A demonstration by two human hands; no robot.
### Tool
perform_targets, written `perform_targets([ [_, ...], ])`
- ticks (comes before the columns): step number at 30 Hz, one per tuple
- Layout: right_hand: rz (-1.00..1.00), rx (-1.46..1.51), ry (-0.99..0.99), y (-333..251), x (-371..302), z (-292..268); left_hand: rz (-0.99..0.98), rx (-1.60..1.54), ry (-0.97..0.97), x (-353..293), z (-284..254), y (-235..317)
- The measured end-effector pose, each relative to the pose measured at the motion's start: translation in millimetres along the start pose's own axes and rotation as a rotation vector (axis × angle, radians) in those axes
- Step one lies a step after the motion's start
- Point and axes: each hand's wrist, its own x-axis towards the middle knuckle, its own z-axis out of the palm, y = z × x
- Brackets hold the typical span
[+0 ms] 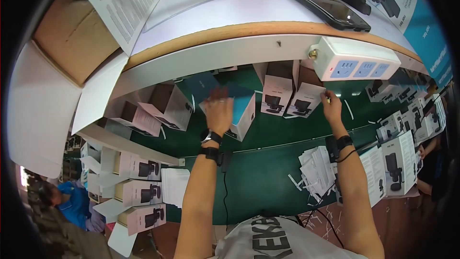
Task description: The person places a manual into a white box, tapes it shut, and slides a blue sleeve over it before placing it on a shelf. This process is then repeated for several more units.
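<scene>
My left hand (219,115) is over a carton with a bright blue inside (244,115), on the green bench. Motion smears its fingers, and I cannot tell whether they hold anything. A dark blue panel (202,85) shows just behind that hand. My right hand (332,108) has its fingers curled together at the right edge of a white box with a black device printed on it (306,100). What those fingers pinch, if anything, is too small to make out. Beside that box stands a similar white box (277,96), its top open. Both wrists wear black bands.
Two open boxes (167,105) stand left under the shelf. A white power strip (357,62) hangs from the shelf edge; a black phone (321,2) lies above. Paper slips (317,172) are heaped by my right forearm. More boxes (140,192) line the left; another person (74,206) sits beyond.
</scene>
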Motion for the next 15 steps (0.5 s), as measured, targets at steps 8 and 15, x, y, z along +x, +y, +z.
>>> perform_targets([
  [8, 0.078, 0.081, -0.002, -43.8, -52.0, 3.4, 0.006, 0.321, -0.094, -28.3, -33.6, 12.1],
  [15, 0.358, 0.382, -0.128, -177.6, -139.6, -5.1, 0.025, -0.03, 0.364, -147.1, -24.4, 33.8],
])
